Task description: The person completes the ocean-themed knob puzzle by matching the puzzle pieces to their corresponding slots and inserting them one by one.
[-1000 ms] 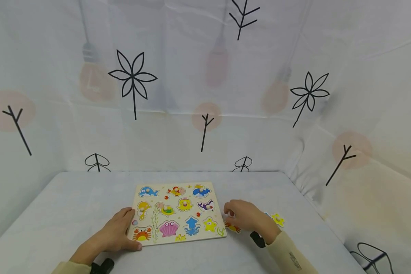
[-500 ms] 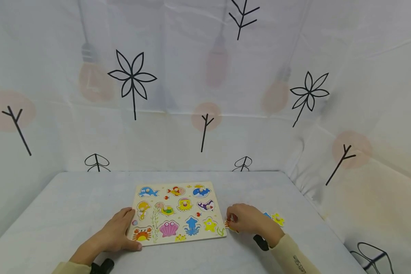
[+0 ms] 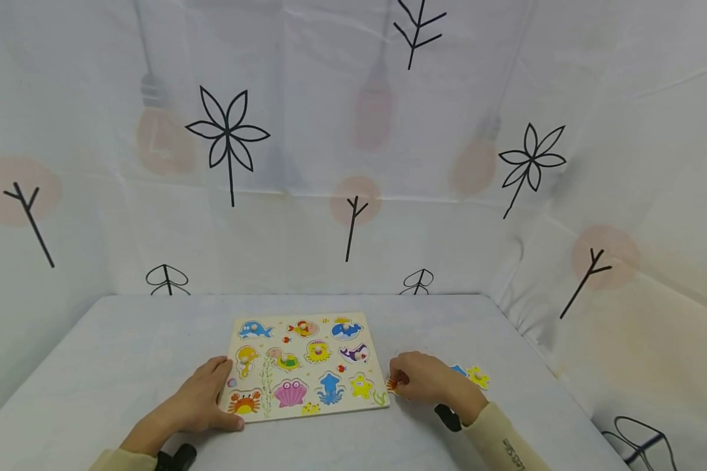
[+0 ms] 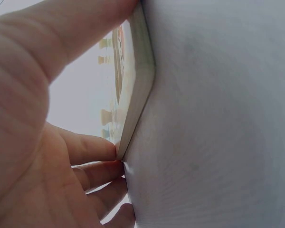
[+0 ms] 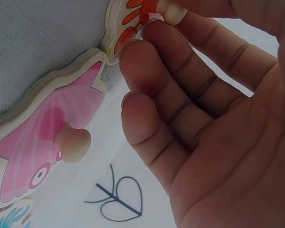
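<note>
A cream puzzle board [image 3: 299, 413] with sea animals lies on the table. My left hand [image 3: 197, 399] rests on its near left corner, thumb along the front edge and fingertips against the left side, fingers fairly straight. Just beyond the board's right edge, my right hand [image 3: 421, 376] pinches the knob of an orange crab puzzle piece [image 5: 129, 19] between thumb and index finger, the other fingers bent below. In the right wrist view a pink shell puzzle piece [image 5: 47, 118] with a wooden knob lies beside the fingers. Several upper pictures on the board carry knobs.
A yellow star piece [image 3: 478, 377] and a blue piece [image 3: 459, 369] lie behind the right wrist. The white-covered table [image 3: 153, 333] meets a patterned cloth wall [image 3: 306, 248] at the back and sides.
My right hand has shifted slightly right and lower, and its thumb and finger have closed on the crab piece's knob. My left hand and the board have stayed in place.
</note>
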{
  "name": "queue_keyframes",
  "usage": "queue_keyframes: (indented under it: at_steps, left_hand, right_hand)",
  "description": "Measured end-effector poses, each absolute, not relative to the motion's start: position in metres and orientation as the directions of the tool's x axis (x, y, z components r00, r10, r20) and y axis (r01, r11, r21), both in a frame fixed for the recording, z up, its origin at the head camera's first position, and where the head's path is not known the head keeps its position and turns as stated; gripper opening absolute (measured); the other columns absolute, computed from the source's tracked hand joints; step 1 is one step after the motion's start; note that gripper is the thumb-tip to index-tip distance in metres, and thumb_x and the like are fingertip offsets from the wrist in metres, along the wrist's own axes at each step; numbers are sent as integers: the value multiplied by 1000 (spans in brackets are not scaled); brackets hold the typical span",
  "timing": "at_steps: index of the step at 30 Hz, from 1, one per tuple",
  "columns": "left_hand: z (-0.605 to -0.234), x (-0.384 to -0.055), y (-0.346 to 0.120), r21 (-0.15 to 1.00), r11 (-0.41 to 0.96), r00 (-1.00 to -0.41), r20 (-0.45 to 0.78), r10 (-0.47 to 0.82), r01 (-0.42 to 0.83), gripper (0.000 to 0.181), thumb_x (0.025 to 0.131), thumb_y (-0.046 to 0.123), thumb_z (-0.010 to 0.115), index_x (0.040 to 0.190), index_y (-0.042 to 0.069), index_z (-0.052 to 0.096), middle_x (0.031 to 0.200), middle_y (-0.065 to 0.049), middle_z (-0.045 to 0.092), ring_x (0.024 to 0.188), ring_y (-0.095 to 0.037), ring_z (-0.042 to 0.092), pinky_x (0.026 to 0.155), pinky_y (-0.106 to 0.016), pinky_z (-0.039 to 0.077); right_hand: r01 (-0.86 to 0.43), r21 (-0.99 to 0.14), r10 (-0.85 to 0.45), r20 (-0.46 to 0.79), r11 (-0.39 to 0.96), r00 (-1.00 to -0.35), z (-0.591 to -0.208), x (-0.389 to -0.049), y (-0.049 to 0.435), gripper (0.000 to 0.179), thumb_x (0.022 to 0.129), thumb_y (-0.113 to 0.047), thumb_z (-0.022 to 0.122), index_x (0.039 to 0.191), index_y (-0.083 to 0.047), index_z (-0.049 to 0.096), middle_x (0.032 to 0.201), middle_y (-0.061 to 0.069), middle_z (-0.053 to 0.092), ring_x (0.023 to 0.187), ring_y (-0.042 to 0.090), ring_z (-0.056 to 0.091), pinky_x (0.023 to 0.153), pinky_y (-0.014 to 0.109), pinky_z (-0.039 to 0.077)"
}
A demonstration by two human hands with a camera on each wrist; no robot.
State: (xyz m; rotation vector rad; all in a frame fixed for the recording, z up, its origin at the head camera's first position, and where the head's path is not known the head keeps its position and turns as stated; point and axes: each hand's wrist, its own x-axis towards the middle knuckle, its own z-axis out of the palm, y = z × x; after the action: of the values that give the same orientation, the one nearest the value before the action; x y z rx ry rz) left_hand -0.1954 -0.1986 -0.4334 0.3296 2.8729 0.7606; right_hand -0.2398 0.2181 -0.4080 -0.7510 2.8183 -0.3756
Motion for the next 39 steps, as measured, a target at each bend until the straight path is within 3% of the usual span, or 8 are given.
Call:
queue_keyframes:
  at_steps: [12, 27, 39]
  left_hand:
    - [-434, -195, -197, 503, 846, -965, -81, 249, 177, 123, 52, 55, 88, 140, -12, 33, 143, -30, 31, 129, -47, 32, 106, -63, 27]
    - [-433, -195, -199, 497, 852, -966, -92, 242, 166, 123, 52, 56, 88, 140, -11, 33, 144, -30, 30, 130, -47, 30, 107, -63, 26]
    - [-433, -194, -198, 499, 851, -967, -87, 239, 165, 123, 52, 56, 88, 139, -12, 34, 143, -31, 31, 130, -48, 30, 107, -63, 26]
  right_hand:
    - [-457, -297, -507, -116, 838, -854, -408, -240, 220, 10, 83, -19, 71, 82, -23, 63, 72, -10, 50, 71, 9, 48, 59, 26, 40]
    - [-524, -281, -546, -1, 804, -838, -403, -242, 218, 10, 83, -19, 71, 83, -23, 62, 72, -12, 49, 69, 6, 47, 58, 23, 40]
    - [-554, -288, -580, -10, 782, -814, -398, -242, 194, 9, 83, -17, 69, 85, -23, 64, 72, -11, 48, 69, 6, 47, 57, 22, 39]
